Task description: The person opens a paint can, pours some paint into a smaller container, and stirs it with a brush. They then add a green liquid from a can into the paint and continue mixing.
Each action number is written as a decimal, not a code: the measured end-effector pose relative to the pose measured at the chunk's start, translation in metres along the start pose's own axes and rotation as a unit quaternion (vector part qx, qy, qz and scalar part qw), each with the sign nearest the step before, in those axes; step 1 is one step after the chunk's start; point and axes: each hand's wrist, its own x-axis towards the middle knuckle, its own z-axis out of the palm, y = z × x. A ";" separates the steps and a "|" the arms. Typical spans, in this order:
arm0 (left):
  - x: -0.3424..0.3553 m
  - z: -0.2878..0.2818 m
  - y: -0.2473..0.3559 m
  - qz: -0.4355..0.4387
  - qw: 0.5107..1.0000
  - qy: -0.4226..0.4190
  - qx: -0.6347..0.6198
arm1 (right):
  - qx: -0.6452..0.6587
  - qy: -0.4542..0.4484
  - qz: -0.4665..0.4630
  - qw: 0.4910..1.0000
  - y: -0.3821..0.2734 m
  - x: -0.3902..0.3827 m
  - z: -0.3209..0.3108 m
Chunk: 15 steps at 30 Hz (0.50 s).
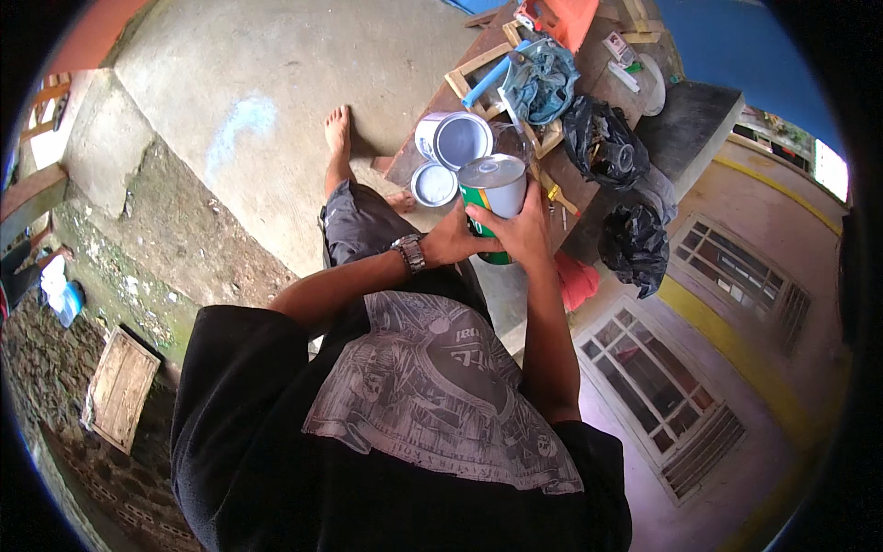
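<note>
Beyond black fabric T-shirt with grey print [441,396], clasping white-and-green cylindrical metal can [498,195] between left hand [449,239] and right hand [524,230], just beside round white metal can [462,141]. Could slip from a loosened grip, perhaps knocking the latter over.

Cylindrical can [502,199], white-and-green sides, round silver top facing up. Body slightly tilted, gripped around its sides between both hands [526,232], lower part partly covered by fingers.
</note>
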 end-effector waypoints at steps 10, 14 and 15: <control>0.005 0.002 0.026 -0.051 0.988 -0.027 -0.145 | -0.100 -0.046 0.010 0.994 -0.034 0.017 -0.014; 0.005 0.003 0.032 -0.059 0.985 -0.027 -0.162 | -0.130 -0.072 0.022 0.989 -0.036 0.024 -0.016; 0.005 0.003 0.034 -0.064 0.984 -0.029 -0.165 | -0.142 -0.074 0.021 0.987 -0.037 0.025 -0.015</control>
